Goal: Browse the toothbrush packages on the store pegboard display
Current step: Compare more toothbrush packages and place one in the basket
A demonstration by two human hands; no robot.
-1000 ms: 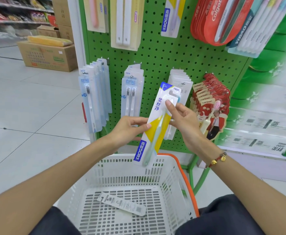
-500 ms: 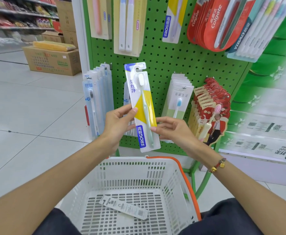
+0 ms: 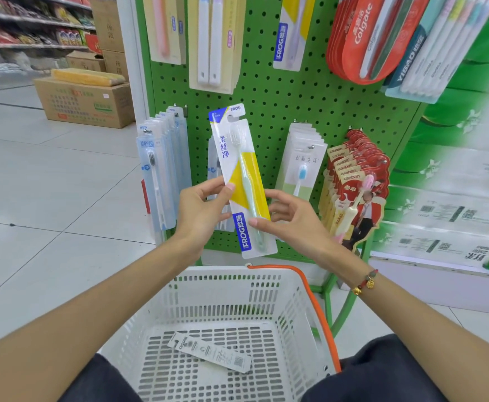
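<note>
The pegboard [image 3: 269, 94] fills the upper middle of the view, green and hung with rows of toothbrush packs; a white basket [image 3: 223, 288] sits below it, between the person's knees. In front of the board, above the basket's far rim, both hands hold one pack [image 3: 242, 181] nearly upright, its printed face to the camera. The left hand [image 3: 199, 210] pinches the pack's left edge between thumb and fingers; the right hand [image 3: 288, 214] pinches its right edge lower down, thumb on the front.

By my reading, the step in hand is inspecting one pack taken off the board. The next move calls for either re-hanging it, which means lining the slot at its top with a free peg, or lowering it into the basket, then reaching for another row.

A smaller boxed item [image 3: 213, 353] lies flat on the basket floor; its print is too small to read. The row behind the held pack is mostly hidden by it. The packs along the top are cut off by the frame, and the right side of the view is blurred.
</note>
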